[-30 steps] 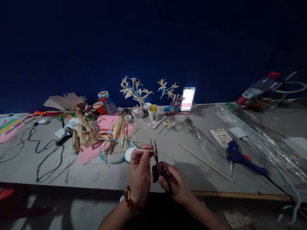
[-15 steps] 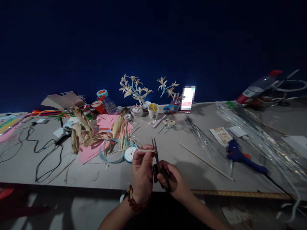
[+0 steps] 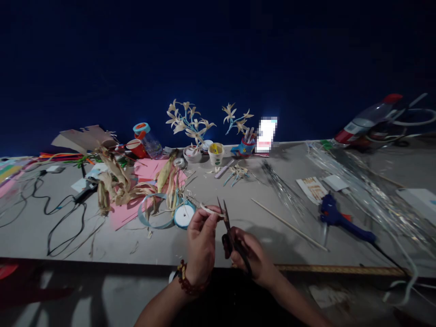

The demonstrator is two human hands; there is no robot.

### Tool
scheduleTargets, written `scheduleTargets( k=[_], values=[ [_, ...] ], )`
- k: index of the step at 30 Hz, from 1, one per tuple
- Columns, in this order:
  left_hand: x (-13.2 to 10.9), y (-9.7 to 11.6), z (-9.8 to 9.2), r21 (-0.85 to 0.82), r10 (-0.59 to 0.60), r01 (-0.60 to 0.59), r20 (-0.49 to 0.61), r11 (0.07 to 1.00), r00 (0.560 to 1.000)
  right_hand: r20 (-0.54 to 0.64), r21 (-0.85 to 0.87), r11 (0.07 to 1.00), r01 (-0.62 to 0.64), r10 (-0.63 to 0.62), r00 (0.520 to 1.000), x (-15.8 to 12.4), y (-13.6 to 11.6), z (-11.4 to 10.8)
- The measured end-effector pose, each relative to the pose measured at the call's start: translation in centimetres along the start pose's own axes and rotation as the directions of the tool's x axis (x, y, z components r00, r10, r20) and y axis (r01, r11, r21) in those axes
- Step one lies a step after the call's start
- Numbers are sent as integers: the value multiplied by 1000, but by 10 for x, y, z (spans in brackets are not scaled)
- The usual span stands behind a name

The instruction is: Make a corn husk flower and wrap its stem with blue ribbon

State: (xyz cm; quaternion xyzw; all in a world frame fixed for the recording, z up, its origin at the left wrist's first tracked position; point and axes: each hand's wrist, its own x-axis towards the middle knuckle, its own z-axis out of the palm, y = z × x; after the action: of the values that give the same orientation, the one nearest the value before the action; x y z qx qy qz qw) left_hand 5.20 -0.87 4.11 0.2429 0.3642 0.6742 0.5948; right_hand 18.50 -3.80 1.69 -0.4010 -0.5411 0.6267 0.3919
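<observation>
My left hand (image 3: 201,243) pinches a thin pale strip (image 3: 213,211), which looks like corn husk, between thumb and fingers. In my right hand (image 3: 254,256) is a pair of dark scissors (image 3: 227,222), with fingers in the handles. The blades point up and stand slightly apart, at the right end of the strip. Just beyond my left hand lies a spool of blue ribbon (image 3: 184,215). Dried corn husks (image 3: 117,184) are heaped on pink paper (image 3: 122,211) to the left. Several small wired husk pieces (image 3: 237,172) lie beyond the scissors.
Husk flower sprays (image 3: 190,120) stand at the back near a white cup (image 3: 215,154) and a lit phone (image 3: 266,135). To the right are a thin stick (image 3: 289,225), wires (image 3: 282,188), a blue glue gun (image 3: 344,222) and a bottle (image 3: 368,119). A black cable (image 3: 49,231) lies left.
My right hand and the scissors have shifted slightly right and down, away from the left hand. The left hand still pinches the strip. The whole view has moved a little.
</observation>
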Motion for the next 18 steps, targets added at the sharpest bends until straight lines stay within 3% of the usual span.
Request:
scheduleTargets(
  k=[18],
  values=[
    [-6,-1,8,10,7,-7,-12,1000,1000,-108,-14,1000,22,-24,994,8,10,10]
  ],
)
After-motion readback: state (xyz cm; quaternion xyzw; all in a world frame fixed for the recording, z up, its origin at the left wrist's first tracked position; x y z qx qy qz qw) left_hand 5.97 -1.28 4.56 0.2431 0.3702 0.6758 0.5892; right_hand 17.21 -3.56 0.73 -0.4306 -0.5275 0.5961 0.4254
